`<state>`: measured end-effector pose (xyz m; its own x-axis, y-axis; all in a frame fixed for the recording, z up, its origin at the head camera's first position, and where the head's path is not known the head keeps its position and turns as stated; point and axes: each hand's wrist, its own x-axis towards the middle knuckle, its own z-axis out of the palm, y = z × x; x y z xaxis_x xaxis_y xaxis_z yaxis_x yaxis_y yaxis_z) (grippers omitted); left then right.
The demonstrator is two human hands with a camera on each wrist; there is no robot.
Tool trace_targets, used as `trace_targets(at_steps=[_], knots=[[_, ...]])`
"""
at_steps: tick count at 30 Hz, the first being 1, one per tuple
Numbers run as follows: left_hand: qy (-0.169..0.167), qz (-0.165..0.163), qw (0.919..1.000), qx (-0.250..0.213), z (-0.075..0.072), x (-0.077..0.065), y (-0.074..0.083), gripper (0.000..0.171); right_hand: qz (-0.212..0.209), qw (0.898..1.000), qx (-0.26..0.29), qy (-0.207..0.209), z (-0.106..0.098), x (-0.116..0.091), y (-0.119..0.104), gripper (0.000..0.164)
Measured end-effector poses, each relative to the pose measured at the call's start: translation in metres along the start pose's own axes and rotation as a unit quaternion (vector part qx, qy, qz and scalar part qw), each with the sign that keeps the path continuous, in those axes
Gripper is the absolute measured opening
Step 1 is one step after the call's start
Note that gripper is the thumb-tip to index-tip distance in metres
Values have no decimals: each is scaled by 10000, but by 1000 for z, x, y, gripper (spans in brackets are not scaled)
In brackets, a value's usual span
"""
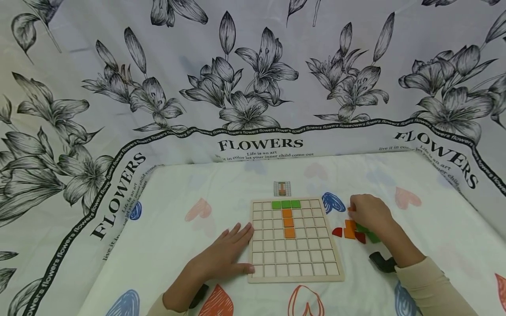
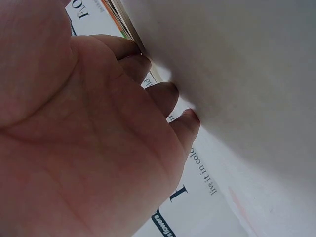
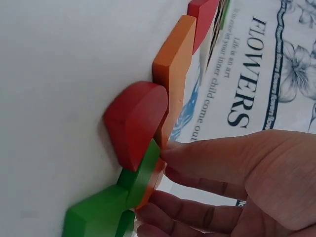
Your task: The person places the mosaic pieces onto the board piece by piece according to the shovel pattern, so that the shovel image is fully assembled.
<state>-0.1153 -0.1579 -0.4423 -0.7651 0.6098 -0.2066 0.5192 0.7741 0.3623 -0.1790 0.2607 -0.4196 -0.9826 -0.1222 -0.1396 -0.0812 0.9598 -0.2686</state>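
Observation:
A wooden grid board (image 1: 272, 258) lies on the cloth, with a row of green squares (image 1: 286, 204) along its top and a column of orange squares (image 1: 289, 222) below. My left hand (image 1: 223, 256) rests spread at the board's left edge, fingertips and thumb touching the frame. Right of the board, my right hand (image 1: 371, 215) pinches a small orange block (image 3: 154, 183), mostly hidden by the fingers. Around it lie a larger orange piece (image 3: 175, 57), a red rounded block (image 3: 136, 121) and green blocks (image 3: 96, 210).
A small pattern card (image 1: 282, 188) lies just beyond the board. Another red piece (image 1: 337, 231) sits close to the board's right edge. A heart-printed cloth (image 1: 178, 245) covers the surface, and a flower-printed curtain (image 1: 253, 145) rises behind.

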Motion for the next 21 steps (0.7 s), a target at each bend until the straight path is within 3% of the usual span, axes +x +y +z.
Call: trace_targets(at_steps=[9, 21], knots=[[5, 22, 10000, 23, -1, 0, 0, 99, 54, 9997, 210, 83, 4, -3, -4, 10], [-23, -35, 10000, -15, -2, 0, 1, 100, -329, 9976, 549, 258, 6, -15, -11, 8]])
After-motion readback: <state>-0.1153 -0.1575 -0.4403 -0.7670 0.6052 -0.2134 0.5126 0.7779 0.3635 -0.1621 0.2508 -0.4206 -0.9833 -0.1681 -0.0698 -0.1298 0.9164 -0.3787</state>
